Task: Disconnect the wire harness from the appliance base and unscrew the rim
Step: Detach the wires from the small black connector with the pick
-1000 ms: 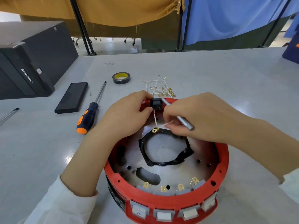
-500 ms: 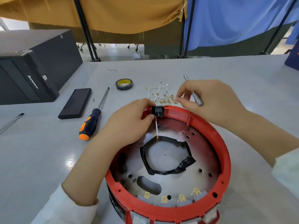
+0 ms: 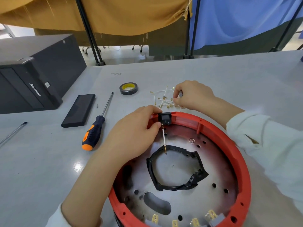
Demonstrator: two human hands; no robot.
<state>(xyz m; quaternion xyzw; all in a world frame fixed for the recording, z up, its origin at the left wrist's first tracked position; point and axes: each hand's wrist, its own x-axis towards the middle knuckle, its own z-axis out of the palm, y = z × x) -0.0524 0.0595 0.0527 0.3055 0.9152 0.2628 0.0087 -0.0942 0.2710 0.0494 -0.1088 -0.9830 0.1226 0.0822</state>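
The round appliance base has a red rim [image 3: 232, 148] around a metal plate [image 3: 218, 166] with a black taped ring [image 3: 193, 181]. My left hand [image 3: 131, 135] grips the rim beside a black switch [image 3: 164, 117] at its far edge. One white wire [image 3: 164, 136] hangs from that switch, with a brass terminal at its lower end. My right hand [image 3: 191, 94] is beyond the rim, over a pile of loose white wires [image 3: 162, 99] on the table. It holds a thin metal tool [image 3: 180, 94] and pinches a wire end at the pile.
An orange-and-black screwdriver [image 3: 96, 128] lies left of the base, with a black flat case [image 3: 79, 109] and a small screw beside it. A roll of black tape [image 3: 128, 88] sits further back. A black computer tower [image 3: 32, 74] stands far left. Brass switch terminals [image 3: 193, 222] line the near rim.
My right hand left the switch with the tool and a freed wire, moved back over the rim and came down onto the wire pile. My left hand stayed on the rim.
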